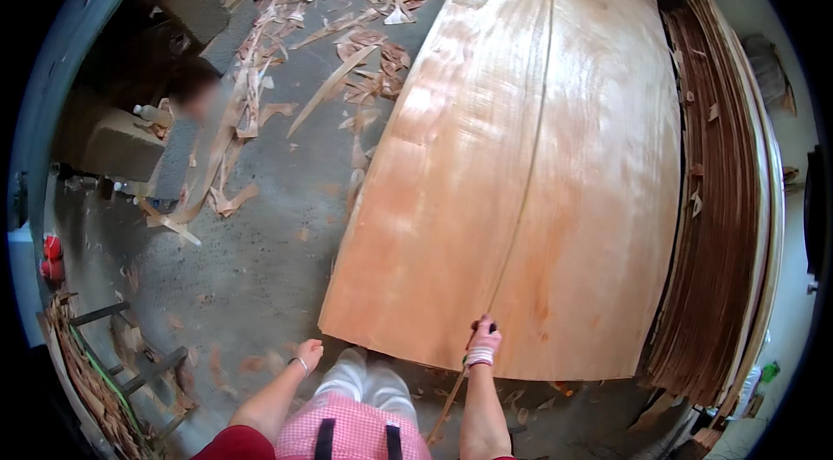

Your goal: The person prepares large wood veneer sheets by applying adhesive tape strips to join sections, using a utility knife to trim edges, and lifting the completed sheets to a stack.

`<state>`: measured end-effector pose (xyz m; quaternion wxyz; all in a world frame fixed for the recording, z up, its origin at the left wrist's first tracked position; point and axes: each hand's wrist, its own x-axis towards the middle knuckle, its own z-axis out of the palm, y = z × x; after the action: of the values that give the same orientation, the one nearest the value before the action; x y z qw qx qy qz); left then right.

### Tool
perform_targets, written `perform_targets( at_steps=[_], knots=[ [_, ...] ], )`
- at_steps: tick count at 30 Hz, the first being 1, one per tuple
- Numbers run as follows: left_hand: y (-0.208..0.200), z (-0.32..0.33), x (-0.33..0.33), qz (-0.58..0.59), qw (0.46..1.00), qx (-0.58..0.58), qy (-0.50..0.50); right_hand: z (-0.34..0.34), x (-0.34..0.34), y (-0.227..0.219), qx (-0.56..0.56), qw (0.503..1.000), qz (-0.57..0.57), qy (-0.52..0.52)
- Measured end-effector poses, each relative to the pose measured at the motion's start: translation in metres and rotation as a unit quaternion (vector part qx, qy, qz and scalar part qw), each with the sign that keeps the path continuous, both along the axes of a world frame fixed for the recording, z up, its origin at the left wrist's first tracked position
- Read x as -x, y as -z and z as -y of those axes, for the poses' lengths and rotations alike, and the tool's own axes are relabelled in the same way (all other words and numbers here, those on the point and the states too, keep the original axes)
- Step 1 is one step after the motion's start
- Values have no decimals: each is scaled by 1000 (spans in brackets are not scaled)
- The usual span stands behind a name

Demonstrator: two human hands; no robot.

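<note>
A large pale-brown wood veneer sheet (434,226) lies in front of me, its near edge by my legs. A long thin stick (531,161) runs lengthwise over it and continues past the near edge towards my right side. My right hand (482,343), in a pink-and-white glove, is closed around the stick at the sheet's near edge. A small dark bit shows at its fingers; what it is I cannot make out. My bare left hand (308,353), with a bracelet at the wrist, hangs loosely curled beside the sheet's near left corner, with nothing visible in it.
Tall stacked veneer sheets (716,226) stand along the right side. Veneer scraps (252,95) litter the grey floor at left, near concrete blocks (126,143) and a plastic bottle (154,115). A rack with dark bars (154,371) holds more strips at the lower left.
</note>
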<state>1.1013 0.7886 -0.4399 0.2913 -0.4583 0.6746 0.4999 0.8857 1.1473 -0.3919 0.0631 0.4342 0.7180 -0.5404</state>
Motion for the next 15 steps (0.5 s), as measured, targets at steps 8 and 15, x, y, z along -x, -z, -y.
perform_targets(
  at_steps=[8,15],
  knots=[
    [-3,34,-79,41,973,-47,-220,9,94,23,-34,996,-33,-76],
    [23,26,-63,34,989,-59,-133,57,142,12,-51,969,132,-203]
  ],
)
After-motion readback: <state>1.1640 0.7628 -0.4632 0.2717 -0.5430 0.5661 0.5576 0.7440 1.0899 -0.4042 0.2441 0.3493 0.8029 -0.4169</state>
